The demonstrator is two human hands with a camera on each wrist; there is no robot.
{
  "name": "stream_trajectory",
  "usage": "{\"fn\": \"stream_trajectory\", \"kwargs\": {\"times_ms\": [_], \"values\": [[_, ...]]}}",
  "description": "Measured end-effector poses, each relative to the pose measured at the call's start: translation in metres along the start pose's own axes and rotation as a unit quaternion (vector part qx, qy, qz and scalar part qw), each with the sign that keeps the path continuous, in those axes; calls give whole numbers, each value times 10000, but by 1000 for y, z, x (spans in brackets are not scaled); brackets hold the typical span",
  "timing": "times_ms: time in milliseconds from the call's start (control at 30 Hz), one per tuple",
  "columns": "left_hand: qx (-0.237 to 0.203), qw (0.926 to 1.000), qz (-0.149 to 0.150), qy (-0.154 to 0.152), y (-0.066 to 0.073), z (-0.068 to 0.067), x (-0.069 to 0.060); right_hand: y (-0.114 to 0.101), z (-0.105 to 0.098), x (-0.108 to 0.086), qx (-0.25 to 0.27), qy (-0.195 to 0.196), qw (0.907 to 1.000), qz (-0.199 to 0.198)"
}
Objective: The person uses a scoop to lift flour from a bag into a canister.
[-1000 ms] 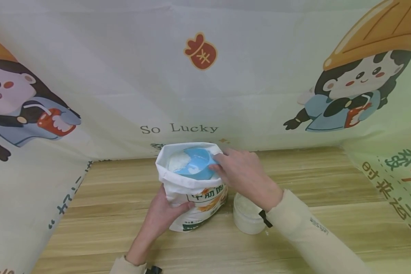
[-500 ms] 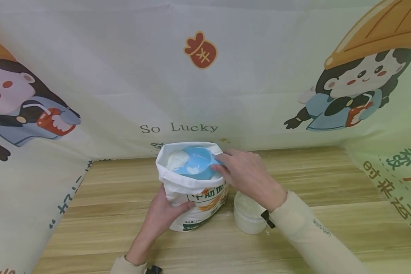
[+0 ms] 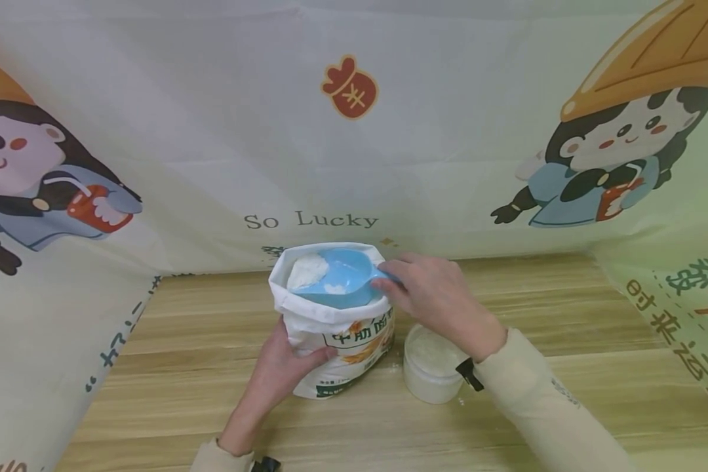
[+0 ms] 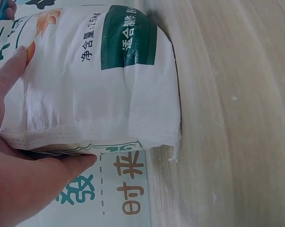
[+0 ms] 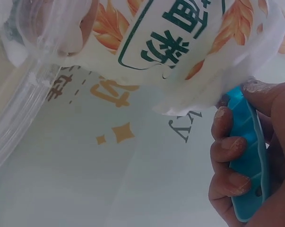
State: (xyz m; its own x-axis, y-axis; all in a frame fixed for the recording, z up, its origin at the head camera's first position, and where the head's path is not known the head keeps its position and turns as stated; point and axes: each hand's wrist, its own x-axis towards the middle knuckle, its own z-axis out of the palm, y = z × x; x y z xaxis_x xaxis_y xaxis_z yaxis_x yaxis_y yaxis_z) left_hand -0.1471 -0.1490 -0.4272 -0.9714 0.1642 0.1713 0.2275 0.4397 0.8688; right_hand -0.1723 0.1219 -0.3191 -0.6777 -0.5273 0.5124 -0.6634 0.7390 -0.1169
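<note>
An open white bag (image 3: 307,318) with a rolled rim stands upright on the table. My left hand (image 3: 280,364) grips its lower left side, thumb across the front; in the left wrist view that hand (image 4: 19,156) spans the bag (image 4: 85,104). My right hand (image 3: 436,295) holds the handle of a blue scoop (image 3: 351,267), whose bowl lies in the bag's mouth beside white powder (image 3: 309,270), with a little powder on it. In the right wrist view, powder-dusted fingers of my right hand (image 5: 255,156) curl round the blue handle (image 5: 246,142).
A round clear tub (image 3: 432,377) of pale powder stands right of the bag, under my right wrist. Powder specks lie on the wooden table (image 3: 354,436) near it. A printed cloth (image 3: 242,131) hangs behind and at both sides.
My right hand and the scoop have shifted slightly up and right, and more of the handle shows. My left hand keeps its grip on the bag.
</note>
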Motion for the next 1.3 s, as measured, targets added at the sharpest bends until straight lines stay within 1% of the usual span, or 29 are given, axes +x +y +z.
{"fn": "stream_trajectory", "kwargs": {"times_ms": [233,433,800,1000,1300], "values": [[6,9999,-101,43,1,1,0,2,-5,-4,-4,1,9999,133],[1,9999,-125,64,1,1,0,5,-4,-11,123,78,9997,198],[-23,10000,-56,55,1,2,0,10,-6,-19,188,320,9993,102],[-94,9999,-55,41,1,2,0,12,-10,-21,238,437,9987,79],[-98,9999,-29,50,0,2,0,16,-18,-23,249,712,9971,74]]}}
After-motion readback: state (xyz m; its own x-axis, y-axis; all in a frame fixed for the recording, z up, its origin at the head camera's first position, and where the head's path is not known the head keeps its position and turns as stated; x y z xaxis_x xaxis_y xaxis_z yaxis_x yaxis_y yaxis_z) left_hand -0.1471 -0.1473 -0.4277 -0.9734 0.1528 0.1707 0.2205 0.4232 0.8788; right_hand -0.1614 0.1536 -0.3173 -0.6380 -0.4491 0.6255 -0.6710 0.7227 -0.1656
